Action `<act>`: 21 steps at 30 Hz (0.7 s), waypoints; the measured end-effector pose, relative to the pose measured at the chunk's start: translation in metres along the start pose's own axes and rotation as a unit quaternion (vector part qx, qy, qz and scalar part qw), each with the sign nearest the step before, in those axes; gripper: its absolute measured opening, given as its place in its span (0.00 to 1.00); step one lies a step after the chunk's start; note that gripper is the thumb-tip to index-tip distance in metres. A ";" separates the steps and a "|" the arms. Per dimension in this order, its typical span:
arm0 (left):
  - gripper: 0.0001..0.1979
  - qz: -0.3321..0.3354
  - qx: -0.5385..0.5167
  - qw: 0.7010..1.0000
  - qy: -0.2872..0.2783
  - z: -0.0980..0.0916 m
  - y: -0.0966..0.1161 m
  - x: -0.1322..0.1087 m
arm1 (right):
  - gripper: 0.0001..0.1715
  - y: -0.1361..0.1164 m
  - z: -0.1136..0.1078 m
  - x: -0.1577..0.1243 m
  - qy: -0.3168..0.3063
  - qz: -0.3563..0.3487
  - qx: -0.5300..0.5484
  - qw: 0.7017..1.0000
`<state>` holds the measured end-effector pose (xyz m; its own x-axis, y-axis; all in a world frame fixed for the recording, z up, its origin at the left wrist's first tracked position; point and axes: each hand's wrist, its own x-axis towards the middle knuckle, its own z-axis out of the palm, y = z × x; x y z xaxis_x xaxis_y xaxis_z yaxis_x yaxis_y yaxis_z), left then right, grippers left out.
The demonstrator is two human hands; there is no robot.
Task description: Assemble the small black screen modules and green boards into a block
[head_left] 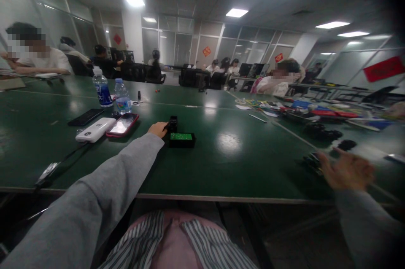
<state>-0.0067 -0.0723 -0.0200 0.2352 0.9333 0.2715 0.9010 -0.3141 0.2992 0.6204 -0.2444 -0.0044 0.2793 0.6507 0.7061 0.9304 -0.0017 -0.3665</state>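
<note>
At the middle of the green table, my left hand (158, 129) is closed on the left side of a small black block (173, 123); its fingertips are partly hidden. Just in front of that block lies an open black case (182, 143) with a green circuit board (181, 136) facing up in it. Far to the right, my right hand (349, 170) is smeared by motion over the table. Beside its fingers is a dark, blurred cluster of small parts (312, 162); whether the hand touches it I cannot tell.
On the left are two bottles (103, 87), a black phone (85, 117), a white power bank (95, 130) with a cable, and a red-edged phone (123, 125). Tangled wires (253, 105), a pen (257, 118) and black parts (322, 132) lie right. Several people sit beyond the table (240, 168).
</note>
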 end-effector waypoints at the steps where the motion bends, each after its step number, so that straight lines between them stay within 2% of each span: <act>1: 0.19 0.001 -0.012 1.000 0.006 0.000 0.000 0.001 | 0.36 -0.027 0.007 0.006 0.050 0.013 -0.028 0.998; 4: 0.18 0.009 -0.062 0.998 0.028 -0.001 0.000 0.005 | 0.34 -0.119 0.043 0.027 0.024 -0.067 0.000 0.997; 6: 0.18 0.018 -0.149 0.988 0.045 -0.004 0.001 0.006 | 0.36 -0.181 0.080 0.039 -0.045 -0.130 0.083 0.987; 7: 0.18 0.019 -0.207 0.977 0.050 -0.006 0.002 0.006 | 0.36 -0.211 0.100 0.043 -0.098 -0.163 0.144 0.971; 9: 0.20 0.013 -0.311 0.950 0.032 -0.012 0.007 0.005 | 0.35 -0.267 0.142 0.046 -0.161 -0.206 0.189 0.946; 11: 0.22 -0.002 -0.375 0.926 -0.032 -0.019 0.013 0.001 | 0.36 -0.317 0.179 0.044 -0.273 -0.238 0.294 0.885; 13: 0.24 0.035 -0.405 0.909 -0.092 -0.024 0.021 -0.004 | 0.37 -0.359 0.207 0.038 -0.344 -0.263 0.344 0.833; 15: 0.30 0.089 -0.418 0.894 -0.138 -0.028 0.027 -0.010 | 0.37 -0.390 0.227 0.033 -0.389 -0.275 0.350 0.806; 17: 0.34 0.121 -0.409 0.887 -0.177 -0.031 0.032 -0.016 | 0.37 -0.406 0.237 0.029 -0.408 -0.277 0.337 0.802; 19: 0.32 0.142 -0.380 0.893 -0.195 -0.033 0.035 -0.020 | 0.34 -0.406 0.241 0.028 -0.407 -0.272 0.317 0.813; 21: 0.28 0.146 -0.349 0.906 -0.191 -0.034 0.036 -0.022 | 0.25 -0.393 0.238 0.027 -0.390 -0.262 0.292 0.833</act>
<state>0.0085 -0.1105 0.0157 0.6559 0.7426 0.1356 0.3617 -0.4668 0.8070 0.2064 -0.0452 0.0146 -0.5807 0.7412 0.3368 0.5373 0.6598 -0.5254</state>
